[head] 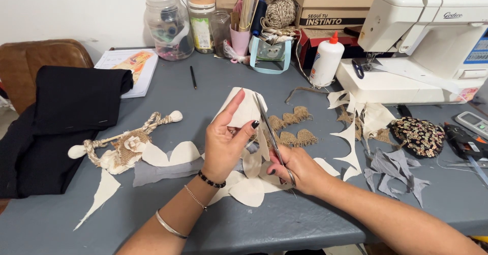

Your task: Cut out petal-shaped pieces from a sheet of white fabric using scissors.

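A: Item 1, cream fabric piece (243, 113). Handling?
B: Judged light, limp, thin; flops w/o support. Won't break, prob. frays at cut edge. Best held near the cut line, pinched flat so it stays taut. Loc.: raised above the counter (284, 219), centre, over other cream offcuts.
A: Item 2, left hand (226, 145)?
B: Closed on the fabric piece, thumb up front, fingers behind, pinching its lower part.
A: Item 3, right hand (297, 168)?
B: Clenched round scissors (272, 135) handles; blades angled up, against the fabric's right edge. How wide the blades gape: can't tell.
A: Nearby?
B: Burlap scallop trims (297, 128) just behind; glue bottle (325, 62) further back.
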